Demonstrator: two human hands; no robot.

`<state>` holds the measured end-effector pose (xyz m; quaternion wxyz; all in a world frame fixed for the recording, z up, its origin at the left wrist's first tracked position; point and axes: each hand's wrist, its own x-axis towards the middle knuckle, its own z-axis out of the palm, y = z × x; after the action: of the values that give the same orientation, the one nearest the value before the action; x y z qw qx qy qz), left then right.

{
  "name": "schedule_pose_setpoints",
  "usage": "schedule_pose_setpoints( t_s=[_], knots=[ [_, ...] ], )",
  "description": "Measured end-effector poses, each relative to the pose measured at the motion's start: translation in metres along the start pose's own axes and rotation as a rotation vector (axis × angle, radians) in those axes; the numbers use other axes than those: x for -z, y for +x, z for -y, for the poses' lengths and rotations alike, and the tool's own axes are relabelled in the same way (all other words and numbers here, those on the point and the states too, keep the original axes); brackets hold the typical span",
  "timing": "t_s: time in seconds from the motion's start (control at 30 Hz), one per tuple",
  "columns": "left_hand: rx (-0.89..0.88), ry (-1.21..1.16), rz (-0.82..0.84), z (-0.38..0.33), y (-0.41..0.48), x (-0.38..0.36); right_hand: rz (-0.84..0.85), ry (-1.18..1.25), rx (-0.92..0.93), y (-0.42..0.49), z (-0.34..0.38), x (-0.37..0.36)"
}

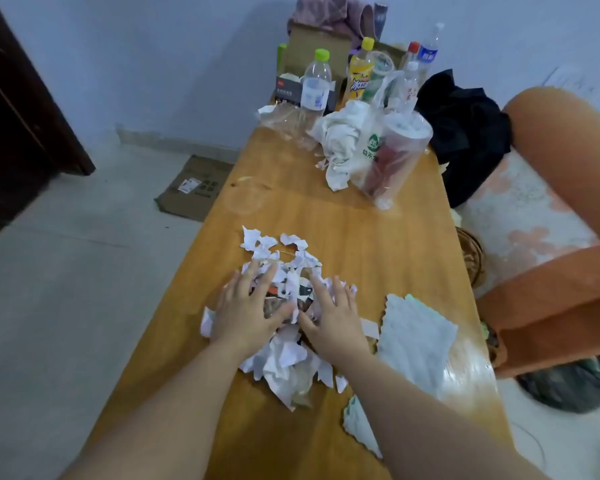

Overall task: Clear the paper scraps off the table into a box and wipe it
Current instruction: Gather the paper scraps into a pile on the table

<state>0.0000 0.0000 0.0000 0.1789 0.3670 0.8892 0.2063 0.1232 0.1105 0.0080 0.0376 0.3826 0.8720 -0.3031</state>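
Flattened cardboard (194,187) noted on the floor, left of the counter (347,220).

Left hand (246,306) laid flat on the paper scraps (284,358), fingers spread and straight, nothing gripped. The scraps are heaped mid-counter toward the near end, and a few loose bits are scattered just beyond the fingertips.

At the far end a clear bottle (316,83) with a green cap is stood upright; its fill level cannot be told. Behind it an open cardboard box (317,43) is seen, contents hidden.

Right hand (333,320) likewise pressed flat on the heap, fingers extended. The thumbs are held close together over the middle of the heap.

A yellow bottle (359,76) with a yellow cap is stood right of the clear one. A clear plastic bag (400,147) is lain tilted, with a lidded cup holding something red inside; crumpled white paper (338,143) is bunched against it.

A white cloth (414,341) is spread just right of the scraps, partly under the right forearm.

Black fabric (465,129) is draped at the counter's right edge, against an orange sofa (568,161).
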Motion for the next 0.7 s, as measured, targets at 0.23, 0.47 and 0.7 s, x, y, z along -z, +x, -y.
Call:
schedule_pose_setpoints(
  t_s=[0.23, 0.47, 0.7],
  knots=[
    [-0.031, -0.082, -0.120, 0.009, 0.011, -0.001, -0.203, 0.033, -0.009, 0.025, -0.008, 0.006],
    [-0.188, 0.109, -0.304, 0.029, 0.011, 0.029, -0.345, 0.158, -0.042, 0.030, 0.005, 0.019],
    [0.386, -0.392, -0.236, 0.044, 0.017, 0.028, -0.247, 0.247, -0.071, 0.038, 0.019, 0.003]
  ],
)
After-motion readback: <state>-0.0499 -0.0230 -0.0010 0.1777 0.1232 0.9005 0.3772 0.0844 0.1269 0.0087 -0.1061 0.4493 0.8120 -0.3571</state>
